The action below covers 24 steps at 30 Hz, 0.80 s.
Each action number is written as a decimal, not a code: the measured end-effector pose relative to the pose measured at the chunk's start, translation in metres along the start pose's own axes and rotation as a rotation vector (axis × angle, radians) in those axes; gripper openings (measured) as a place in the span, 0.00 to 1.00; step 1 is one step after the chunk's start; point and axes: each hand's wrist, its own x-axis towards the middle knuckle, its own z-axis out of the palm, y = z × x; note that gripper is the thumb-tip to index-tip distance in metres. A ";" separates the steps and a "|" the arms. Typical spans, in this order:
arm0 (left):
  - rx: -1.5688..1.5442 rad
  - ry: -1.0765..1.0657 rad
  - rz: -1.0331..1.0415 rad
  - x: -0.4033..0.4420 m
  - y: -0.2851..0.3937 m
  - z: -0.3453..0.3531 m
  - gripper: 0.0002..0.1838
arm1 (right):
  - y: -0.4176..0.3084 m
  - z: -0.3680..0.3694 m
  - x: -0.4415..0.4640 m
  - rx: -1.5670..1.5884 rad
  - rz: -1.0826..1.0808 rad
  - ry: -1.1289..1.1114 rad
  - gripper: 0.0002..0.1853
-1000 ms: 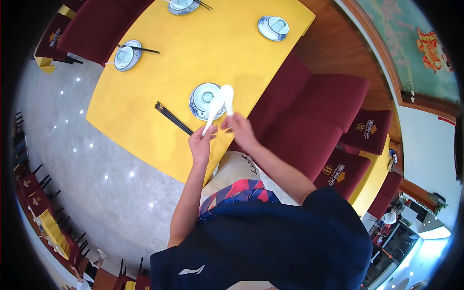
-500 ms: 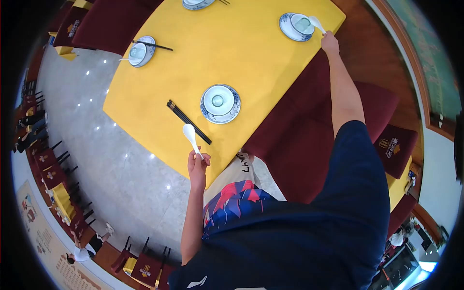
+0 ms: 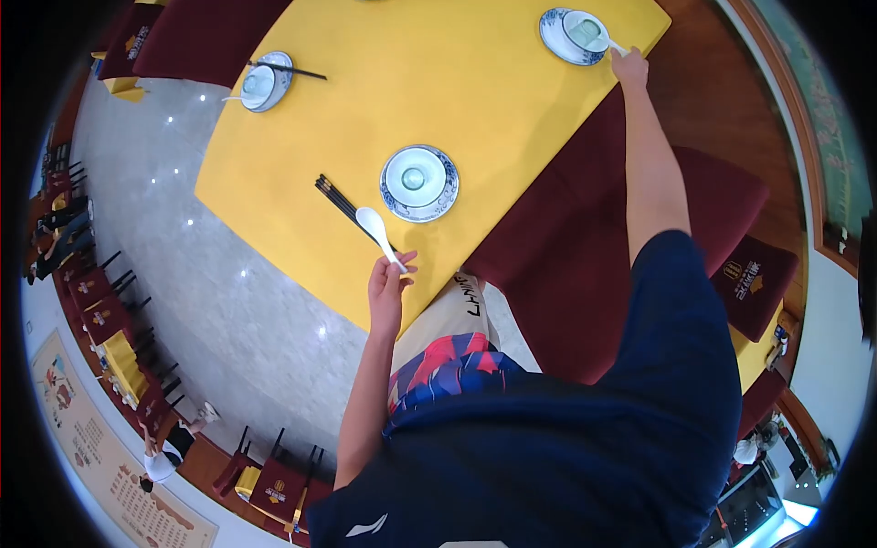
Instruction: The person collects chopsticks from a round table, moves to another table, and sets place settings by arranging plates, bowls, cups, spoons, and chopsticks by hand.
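My left hand pinches the handle of a white soup spoon, its bowl end over black chopsticks lying on the yellow tablecloth. Just to the right of that spoon is a place setting: a blue-patterned plate carrying a white bowl and a small pale-green glass cup. With arm stretched out, my right hand grips the handle of another white spoon at the rim of a far-right bowl. That bowl holds a green glass cup and sits on a patterned plate.
Another setting with chopsticks across it lies at the far left of the yellow table. Dark red chairs stand along its right side. A person is at the lower left, near more chairs.
My left hand has moved up and right, bringing its spoon over the chopsticks. The right-hand spoon has turned and come down at the bowl's rim. The view has shifted slightly.
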 end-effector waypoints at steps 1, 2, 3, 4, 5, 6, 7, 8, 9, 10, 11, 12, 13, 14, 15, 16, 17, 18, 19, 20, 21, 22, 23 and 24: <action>-0.002 0.003 -0.006 0.002 -0.001 0.003 0.11 | 0.001 -0.005 -0.021 -0.005 -0.001 -0.005 0.31; -0.002 -0.006 -0.008 0.005 -0.003 0.005 0.12 | 0.005 -0.010 -0.048 0.094 -0.123 0.084 0.32; -0.004 -0.011 -0.007 0.008 -0.004 0.009 0.12 | 0.006 -0.014 -0.075 0.197 -0.251 0.171 0.33; -0.010 0.004 -0.009 0.011 -0.004 0.012 0.12 | 0.007 -0.007 -0.106 0.223 -0.358 0.187 0.30; 0.031 -0.009 -0.007 0.014 -0.004 0.015 0.12 | -0.002 -0.010 -0.152 0.198 -0.496 0.183 0.24; 0.069 -0.019 -0.006 0.017 -0.005 0.018 0.13 | -0.021 -0.025 -0.205 0.379 -0.429 -0.121 0.18; 0.064 0.002 -0.013 0.019 -0.007 0.020 0.13 | -0.026 -0.019 -0.258 0.491 -0.343 -0.354 0.18; 0.084 -0.025 0.027 0.022 -0.007 0.023 0.14 | -0.038 -0.029 -0.311 0.593 -0.334 -0.577 0.19; 0.104 -0.052 0.066 0.025 -0.008 0.027 0.15 | -0.040 -0.027 -0.357 0.813 -0.375 -0.760 0.19; 0.101 -0.039 0.057 0.026 -0.009 0.031 0.15 | -0.051 -0.041 -0.392 0.822 -0.282 -0.999 0.19; 0.115 -0.044 0.078 0.028 -0.008 0.035 0.15 | -0.060 -0.055 -0.418 0.842 -0.291 -1.121 0.18; 0.130 -0.051 0.099 0.031 -0.009 0.037 0.14 | -0.068 -0.064 -0.437 0.861 -0.296 -1.242 0.17; 0.101 -0.070 0.142 0.034 -0.014 0.037 0.14 | -0.074 -0.066 -0.451 0.888 -0.271 -1.239 0.16; 0.096 -0.056 0.132 0.037 -0.018 0.037 0.14 | -0.078 -0.068 -0.462 0.911 -0.247 -1.237 0.15; -0.011 -0.085 0.068 0.038 -0.020 0.036 0.14 | -0.082 -0.067 -0.465 0.854 -0.319 -1.154 0.13; -0.119 -0.117 0.007 0.039 -0.019 0.037 0.14 | -0.084 -0.066 -0.464 0.844 -0.316 -1.170 0.13; -0.177 -0.088 0.002 0.039 -0.017 0.039 0.13 | -0.084 -0.066 -0.459 0.785 -0.392 -1.107 0.12; -0.185 -0.077 -0.004 0.040 -0.018 0.037 0.13 | -0.084 -0.066 -0.456 0.727 -0.466 -1.042 0.11; -0.104 -0.059 0.013 0.043 -0.018 0.034 0.14 | -0.085 -0.068 -0.452 0.697 -0.525 -0.975 0.10; -0.022 -0.043 0.032 0.045 -0.017 0.031 0.14 | -0.082 -0.064 -0.448 0.666 -0.577 -0.901 0.10; 0.004 0.005 0.075 0.046 -0.015 0.028 0.14 | -0.081 -0.060 -0.444 0.650 -0.565 -0.851 0.10; 0.001 0.008 0.078 0.049 -0.020 0.021 0.14 | -0.080 -0.057 -0.440 0.635 -0.554 -0.798 0.10; 0.025 0.148 0.016 0.054 -0.025 0.010 0.15 | -0.079 -0.052 -0.435 0.583 -0.584 -0.726 0.10; 0.048 0.289 -0.048 0.059 -0.034 -0.002 0.16 | -0.078 -0.044 -0.430 0.584 -0.592 -0.727 0.10</action>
